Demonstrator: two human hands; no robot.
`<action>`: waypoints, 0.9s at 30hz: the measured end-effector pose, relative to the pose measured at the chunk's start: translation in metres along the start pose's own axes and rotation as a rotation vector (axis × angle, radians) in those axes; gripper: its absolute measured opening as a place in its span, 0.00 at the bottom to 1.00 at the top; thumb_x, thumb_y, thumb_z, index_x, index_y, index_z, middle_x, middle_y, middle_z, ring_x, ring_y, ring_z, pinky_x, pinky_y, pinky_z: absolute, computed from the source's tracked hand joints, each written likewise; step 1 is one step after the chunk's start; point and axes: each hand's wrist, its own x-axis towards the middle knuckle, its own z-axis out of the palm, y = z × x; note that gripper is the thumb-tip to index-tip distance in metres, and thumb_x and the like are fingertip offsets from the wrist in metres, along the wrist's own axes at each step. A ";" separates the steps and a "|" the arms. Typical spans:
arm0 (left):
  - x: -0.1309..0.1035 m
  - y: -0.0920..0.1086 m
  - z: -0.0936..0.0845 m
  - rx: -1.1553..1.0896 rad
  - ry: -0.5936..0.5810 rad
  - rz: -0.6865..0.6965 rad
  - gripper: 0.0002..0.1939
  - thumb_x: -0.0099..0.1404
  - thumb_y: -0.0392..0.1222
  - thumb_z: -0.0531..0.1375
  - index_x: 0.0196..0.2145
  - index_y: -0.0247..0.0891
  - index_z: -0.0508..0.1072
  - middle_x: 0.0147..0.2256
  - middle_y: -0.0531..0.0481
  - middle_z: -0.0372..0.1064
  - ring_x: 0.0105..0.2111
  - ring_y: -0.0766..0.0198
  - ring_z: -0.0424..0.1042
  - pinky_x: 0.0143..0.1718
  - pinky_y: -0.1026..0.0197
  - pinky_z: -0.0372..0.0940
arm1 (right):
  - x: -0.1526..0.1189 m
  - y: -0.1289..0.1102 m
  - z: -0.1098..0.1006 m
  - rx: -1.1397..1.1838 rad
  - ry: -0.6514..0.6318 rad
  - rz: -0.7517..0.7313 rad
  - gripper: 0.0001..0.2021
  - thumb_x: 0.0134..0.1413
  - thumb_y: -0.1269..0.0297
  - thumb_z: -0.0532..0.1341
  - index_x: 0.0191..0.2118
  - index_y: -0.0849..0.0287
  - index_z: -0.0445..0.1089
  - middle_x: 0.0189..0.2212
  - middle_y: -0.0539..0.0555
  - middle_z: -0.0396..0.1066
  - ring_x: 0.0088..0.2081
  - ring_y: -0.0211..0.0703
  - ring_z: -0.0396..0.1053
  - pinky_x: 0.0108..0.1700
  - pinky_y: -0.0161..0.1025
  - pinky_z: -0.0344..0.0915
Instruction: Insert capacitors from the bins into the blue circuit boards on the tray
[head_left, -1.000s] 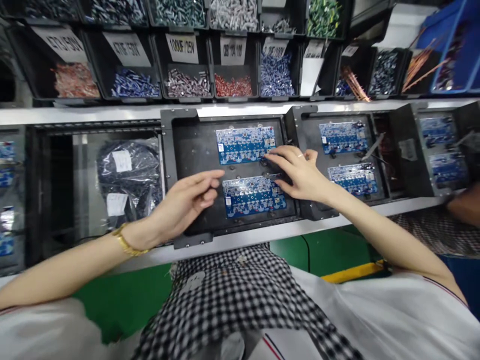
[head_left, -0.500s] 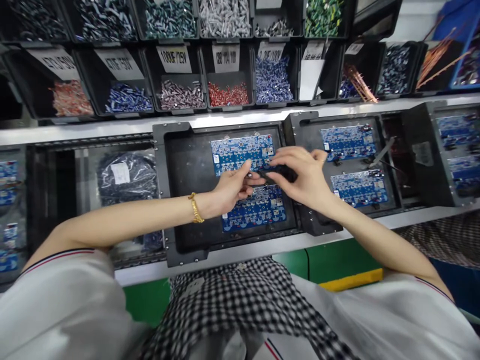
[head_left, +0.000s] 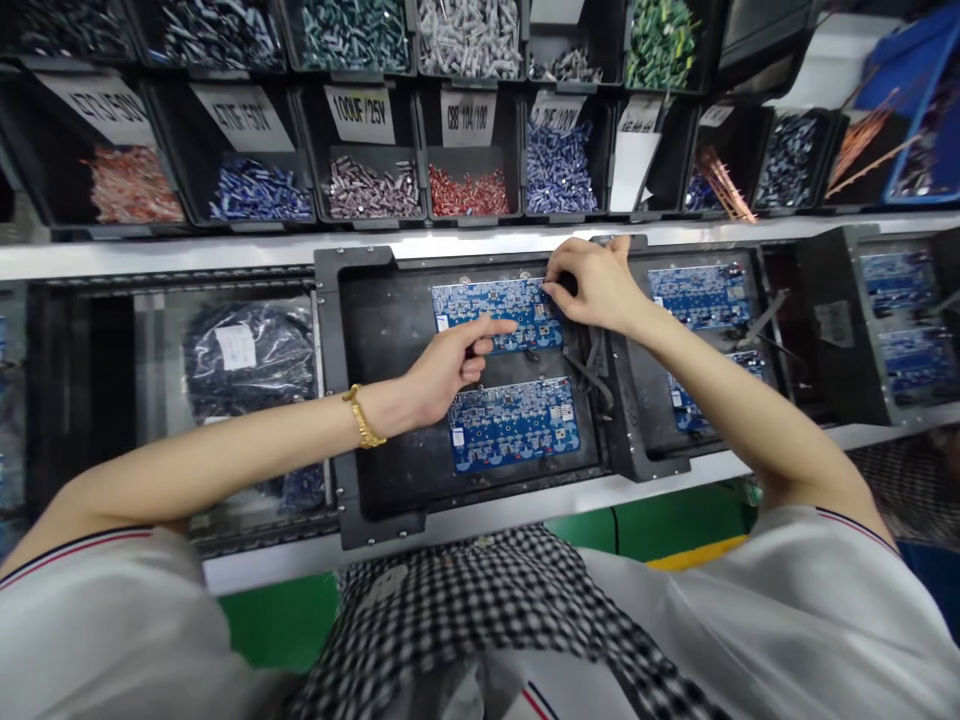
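Note:
My left hand [head_left: 450,372] hovers over the gap between two blue circuit boards. Its index finger stretches over the upper board [head_left: 491,295], while the other fingers curl in; what they hold, if anything, is hidden. At that board's top right corner, my right hand [head_left: 592,283] has thumb and fingertips pinched together. Any small part between them is too small to make out. The lower board [head_left: 517,425] lies flat below my left hand. Both boards rest in a black tray [head_left: 390,400]. Dark strips [head_left: 592,380] lie at the tray's right side, beneath my right hand.
Behind the trays, black bins hold loose components, such as red ones [head_left: 469,192] and blue ones [head_left: 561,165]. To the right stands another tray with blue boards [head_left: 697,297]. A clear plastic bag of dark parts [head_left: 251,350] lies to the left.
My right hand has moved up, away from my left hand, to the upper board's top right corner. The dark strip between the hands is gone from there; dark strips now show at the tray's right side.

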 end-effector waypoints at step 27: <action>-0.007 -0.014 -0.016 -0.099 -0.038 -0.019 0.08 0.67 0.33 0.57 0.33 0.28 0.75 0.29 0.49 0.69 0.17 0.80 0.54 0.18 0.75 0.49 | -0.002 0.000 0.004 0.009 0.000 0.029 0.08 0.54 0.61 0.53 0.32 0.58 0.67 0.42 0.60 0.72 0.44 0.55 0.66 0.45 0.54 0.48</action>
